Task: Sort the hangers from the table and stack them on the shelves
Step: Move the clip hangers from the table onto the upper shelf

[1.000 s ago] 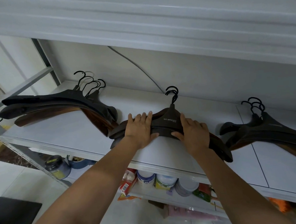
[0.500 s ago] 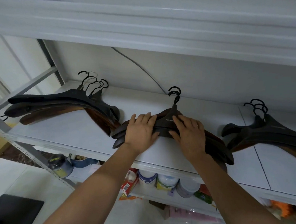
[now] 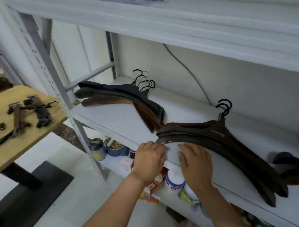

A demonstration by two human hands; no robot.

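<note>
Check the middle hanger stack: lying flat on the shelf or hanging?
Lying flat: the middle hanger stack rests on the shelf, hooks toward the back wall.

Matt dark wooden hangers (image 3: 208,135) on smooth white shelf (image 3: 120,119)

Storeroom-like space, seen from above: a grey slotted-metal shelving rack (image 3: 53,79) with white boards holds piles of dark wooden coat hangers (image 3: 119,96), with tins and packets (image 3: 173,180) crowded below them; beside it a wooden table (image 3: 1,104) carries loose clip hangers (image 3: 17,119), over a pale tiled floor (image 3: 72,216)
</note>
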